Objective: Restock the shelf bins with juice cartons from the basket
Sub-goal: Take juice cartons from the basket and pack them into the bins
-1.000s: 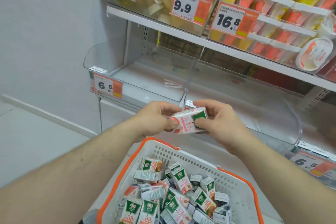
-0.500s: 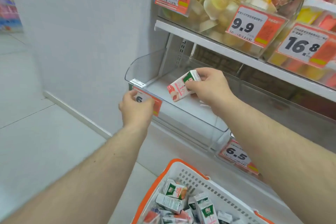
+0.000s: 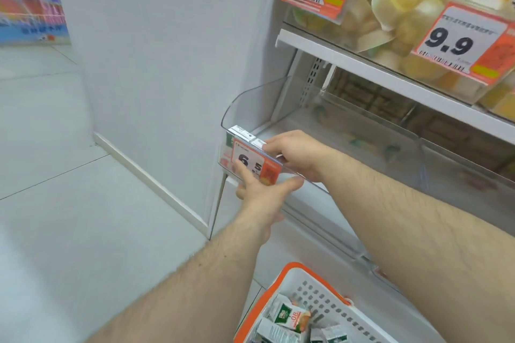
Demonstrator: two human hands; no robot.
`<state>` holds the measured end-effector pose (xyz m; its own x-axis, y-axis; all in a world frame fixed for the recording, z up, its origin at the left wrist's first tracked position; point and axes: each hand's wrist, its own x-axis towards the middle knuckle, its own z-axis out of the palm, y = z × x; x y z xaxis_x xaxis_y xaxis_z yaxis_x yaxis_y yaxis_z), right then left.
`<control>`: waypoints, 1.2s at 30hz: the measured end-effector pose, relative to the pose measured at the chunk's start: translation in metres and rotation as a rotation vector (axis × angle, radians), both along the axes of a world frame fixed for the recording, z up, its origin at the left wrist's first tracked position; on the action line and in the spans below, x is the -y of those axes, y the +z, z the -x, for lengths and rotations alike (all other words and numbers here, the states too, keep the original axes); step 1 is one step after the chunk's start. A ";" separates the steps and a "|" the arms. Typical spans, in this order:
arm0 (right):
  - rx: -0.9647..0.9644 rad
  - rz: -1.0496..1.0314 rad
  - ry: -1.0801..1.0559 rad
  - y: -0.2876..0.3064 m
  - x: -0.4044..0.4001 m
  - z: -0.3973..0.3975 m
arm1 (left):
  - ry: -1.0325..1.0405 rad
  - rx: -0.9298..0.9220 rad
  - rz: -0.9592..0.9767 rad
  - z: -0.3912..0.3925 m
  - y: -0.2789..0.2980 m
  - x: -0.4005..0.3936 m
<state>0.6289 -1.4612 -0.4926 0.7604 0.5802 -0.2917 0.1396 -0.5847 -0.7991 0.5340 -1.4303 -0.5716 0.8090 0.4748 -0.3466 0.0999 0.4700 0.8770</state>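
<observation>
A clear shelf bin [image 3: 252, 103] sits on the lower shelf, with a 6.5 price tag [image 3: 257, 160] on its front. My right hand [image 3: 296, 152] reaches over the front wall into the bin's front left corner. It holds a juice carton [image 3: 229, 139] there; only green and red patches show through the plastic, and the fingertips are hidden behind the tag. My left hand [image 3: 257, 189] touches the bin's front with straight fingers on the tag and the thumb spread below. More juice cartons [image 3: 289, 316] lie in the white basket [image 3: 281, 278] with an orange rim at the bottom.
A second clear bin [image 3: 459, 172] adjoins on the right. The upper shelf [image 3: 362, 60] carries tubs of cut fruit [image 3: 395, 5] with 9.9 price tags. A grey wall panel [image 3: 167, 50] stands left of the shelving, with pale tiled floor [image 3: 55, 175] below.
My right hand has carried the carton from above the bin down into its front left corner. My left hand stays at the price tag. The view has swung left and closer.
</observation>
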 end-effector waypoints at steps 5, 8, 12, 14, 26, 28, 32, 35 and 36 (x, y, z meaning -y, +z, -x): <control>-0.026 0.008 -0.016 0.003 -0.005 -0.002 | -0.046 0.047 0.003 -0.002 0.001 -0.003; 0.007 0.072 0.000 0.007 -0.005 -0.001 | -0.065 0.088 0.015 -0.004 -0.001 -0.002; 0.066 0.089 -0.016 0.009 -0.001 0.002 | -0.036 0.108 0.022 -0.011 0.000 0.000; 0.102 0.108 -0.046 0.012 0.007 0.005 | -0.015 0.102 0.014 -0.015 0.001 0.002; 0.631 0.570 -0.055 0.000 0.077 0.048 | -0.003 0.086 0.036 -0.022 -0.002 0.010; 0.694 0.578 -0.047 0.000 0.076 0.054 | -0.007 0.073 0.047 -0.022 -0.002 0.010; 0.739 0.577 -0.040 -0.005 0.074 0.056 | 0.012 0.027 0.013 -0.014 0.000 0.016; 0.721 0.317 -0.084 -0.011 0.084 0.052 | 0.028 -0.071 -0.068 -0.007 -0.001 0.017; 0.764 0.198 -0.098 -0.014 0.090 0.054 | 0.034 -0.124 -0.107 -0.001 0.000 0.017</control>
